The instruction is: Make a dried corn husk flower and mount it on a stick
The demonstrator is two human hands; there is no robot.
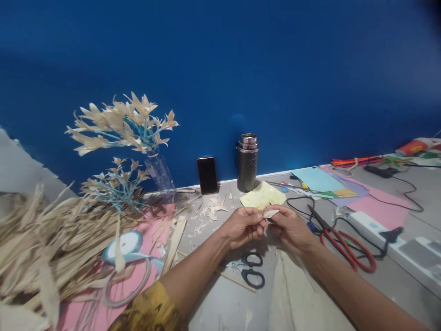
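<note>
My left hand [244,226] and my right hand [290,228] meet over the middle of the table, fingertips pinched together. Between them is a small pale corn husk petal [271,214]; its tip points right, and its base is hidden by my fingers. Just behind the hands lies a crumpled yellow paper [263,195]. Below my left hand rest black-handled scissors [252,271], their blades partly covered by my forearm. Cut husk scraps [214,209] are scattered left of the hands.
At left, a bottle [159,172] holds husk flowers [120,124] beside piled dry husks [31,239] and a tape roll [124,246]. A phone [207,175] and flask [247,165] stand by the wall. Red-handled scissors [347,248], cables and a power strip [372,227] lie right.
</note>
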